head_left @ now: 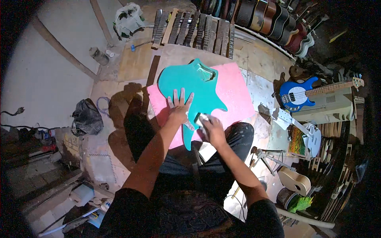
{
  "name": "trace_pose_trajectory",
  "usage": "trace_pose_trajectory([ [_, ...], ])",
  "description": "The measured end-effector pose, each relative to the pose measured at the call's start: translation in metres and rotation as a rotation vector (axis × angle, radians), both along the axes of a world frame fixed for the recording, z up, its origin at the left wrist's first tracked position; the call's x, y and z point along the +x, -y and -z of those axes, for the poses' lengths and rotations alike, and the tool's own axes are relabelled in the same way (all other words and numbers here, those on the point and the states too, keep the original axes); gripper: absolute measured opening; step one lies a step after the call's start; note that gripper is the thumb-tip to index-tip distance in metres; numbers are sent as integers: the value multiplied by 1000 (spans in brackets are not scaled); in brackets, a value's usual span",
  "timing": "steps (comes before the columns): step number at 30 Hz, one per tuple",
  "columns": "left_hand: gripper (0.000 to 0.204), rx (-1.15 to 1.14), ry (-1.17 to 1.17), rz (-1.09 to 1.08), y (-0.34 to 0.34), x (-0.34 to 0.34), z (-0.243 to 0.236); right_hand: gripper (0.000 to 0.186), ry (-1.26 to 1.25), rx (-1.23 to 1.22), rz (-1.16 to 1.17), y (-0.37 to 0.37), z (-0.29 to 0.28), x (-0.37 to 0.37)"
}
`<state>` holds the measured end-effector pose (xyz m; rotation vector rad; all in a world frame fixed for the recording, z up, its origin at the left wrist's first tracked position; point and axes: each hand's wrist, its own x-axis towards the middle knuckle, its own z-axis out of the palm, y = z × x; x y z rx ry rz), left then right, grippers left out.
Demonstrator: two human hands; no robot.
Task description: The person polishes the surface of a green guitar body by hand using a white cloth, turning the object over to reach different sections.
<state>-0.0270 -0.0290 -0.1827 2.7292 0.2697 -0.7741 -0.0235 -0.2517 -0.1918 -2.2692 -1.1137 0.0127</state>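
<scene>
A teal electric guitar body (189,83) lies flat on a pink foam sheet (240,89) in front of my crossed legs. Its neck end, with a routed cavity, faces away from me. My left hand (181,109) is spread flat on the lower left part of the body, fingers apart and pointing away. Close to its right, my right hand (212,129) is closed round a small sanding block (200,118) at the body's near right edge. The fingers there are slightly blurred, and they hide most of the block.
Several fretted guitar necks (194,31) lie in a row at the back. Acoustic guitar bodies (264,18) stand beyond them. On the right are a blue bass (299,94), a metal stand (270,160) and a small wooden guitar body (293,180). A black plastic bag (87,117) lies left.
</scene>
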Motion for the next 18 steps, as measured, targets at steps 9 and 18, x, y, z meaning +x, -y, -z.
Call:
trace_pose_trajectory([
  [9,168,74,35,-10,0,-1,34,43,-114,-10,190,-12,8,-23],
  [18,165,46,-76,-8,3,6,-1,37,-301,53,377,-23,-2,23],
])
